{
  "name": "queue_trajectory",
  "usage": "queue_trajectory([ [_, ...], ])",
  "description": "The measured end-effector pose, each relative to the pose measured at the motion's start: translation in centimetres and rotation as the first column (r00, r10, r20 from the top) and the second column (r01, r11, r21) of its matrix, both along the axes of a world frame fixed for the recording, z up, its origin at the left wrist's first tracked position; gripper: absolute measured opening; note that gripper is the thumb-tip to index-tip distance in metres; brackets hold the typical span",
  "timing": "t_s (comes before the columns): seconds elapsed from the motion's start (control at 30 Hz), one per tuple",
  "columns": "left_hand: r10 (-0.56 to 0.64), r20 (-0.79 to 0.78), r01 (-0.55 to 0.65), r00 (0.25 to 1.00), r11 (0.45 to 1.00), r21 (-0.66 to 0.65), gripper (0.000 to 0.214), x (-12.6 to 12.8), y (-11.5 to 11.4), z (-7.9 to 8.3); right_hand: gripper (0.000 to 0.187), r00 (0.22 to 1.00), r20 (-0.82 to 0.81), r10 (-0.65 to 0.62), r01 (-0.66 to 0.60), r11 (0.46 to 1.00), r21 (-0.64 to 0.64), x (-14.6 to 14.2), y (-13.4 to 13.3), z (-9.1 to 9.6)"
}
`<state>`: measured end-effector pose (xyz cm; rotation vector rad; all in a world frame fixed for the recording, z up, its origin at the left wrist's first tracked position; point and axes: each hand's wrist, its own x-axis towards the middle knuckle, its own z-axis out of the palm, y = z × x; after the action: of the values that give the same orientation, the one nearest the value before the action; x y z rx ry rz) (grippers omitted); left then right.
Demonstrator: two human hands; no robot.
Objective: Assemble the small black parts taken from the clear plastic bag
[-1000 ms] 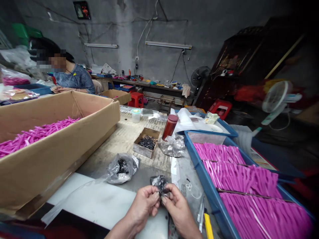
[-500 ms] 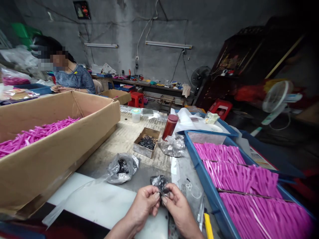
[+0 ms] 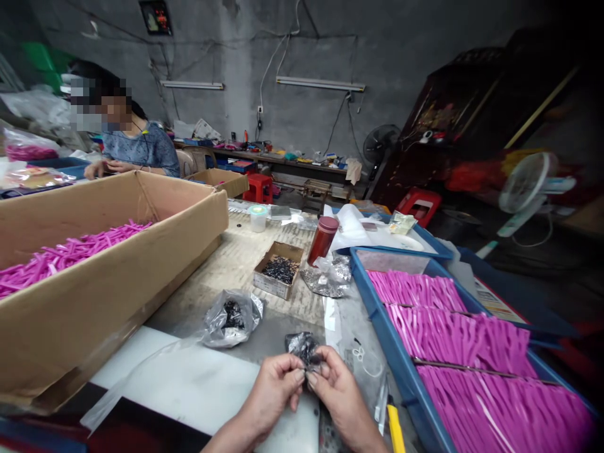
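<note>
My left hand (image 3: 282,382) and my right hand (image 3: 332,382) meet at the front of the table. Thumb and forefinger of each are pinched together, nearly tip to tip. Whatever lies between the fingertips is small, dark and mostly hidden. Just beyond them is a crumpled black plastic bag (image 3: 300,343); I cannot tell if the fingers touch it. An open clear bag (image 3: 234,319) of small black parts lies farther left. Beyond it stands a small cardboard box (image 3: 278,270) holding many thin black pieces. A white sheet (image 3: 198,384) lies under my left wrist.
On the right, a blue tray (image 3: 377,308) holds rows of magenta strips. A large carton (image 3: 117,264) with loose magenta pieces fills the left. A yellow-handled tool (image 3: 395,428) lies by my right wrist. A red-brown bottle (image 3: 323,241) stands farther back. A co-worker (image 3: 141,148) sits behind the carton.
My fingertips have shifted slightly and the dark thing between them shows less. The co-worker's hand has moved left. Everything on the table stays in place.
</note>
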<state>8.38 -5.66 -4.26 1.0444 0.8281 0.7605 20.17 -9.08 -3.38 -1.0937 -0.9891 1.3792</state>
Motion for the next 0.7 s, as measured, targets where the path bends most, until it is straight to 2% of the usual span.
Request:
queue_trajectory([
  [0.27,0.022,0.003,-0.022,1.000,1.000,0.007,0.021,-0.1,0.0,-0.1,0.018,1.000,-0.023,0.001,-0.001,1.000,0.015,-0.4,0.4,0.1],
  [0.4,0.062,0.008,-0.062,0.998,0.998,-0.005,0.019,-0.6,0.7,0.4,0.026,0.996,-0.006,-0.087,0.087,0.996,0.010,-0.2,0.7,-0.9],
  [0.53,0.234,-0.020,-0.234,0.972,0.972,0.013,0.020,-2.2,2.7,1.2,0.032,0.976,0.038,-0.212,0.214,0.977,-0.028,0.2,0.7,-2.6],
  [0.7,0.461,-0.113,-0.442,0.880,0.883,0.157,0.020,-5.1,5.4,2.0,0.035,0.957,0.079,-0.279,0.282,0.959,-0.033,0.4,0.3,-3.6],
])
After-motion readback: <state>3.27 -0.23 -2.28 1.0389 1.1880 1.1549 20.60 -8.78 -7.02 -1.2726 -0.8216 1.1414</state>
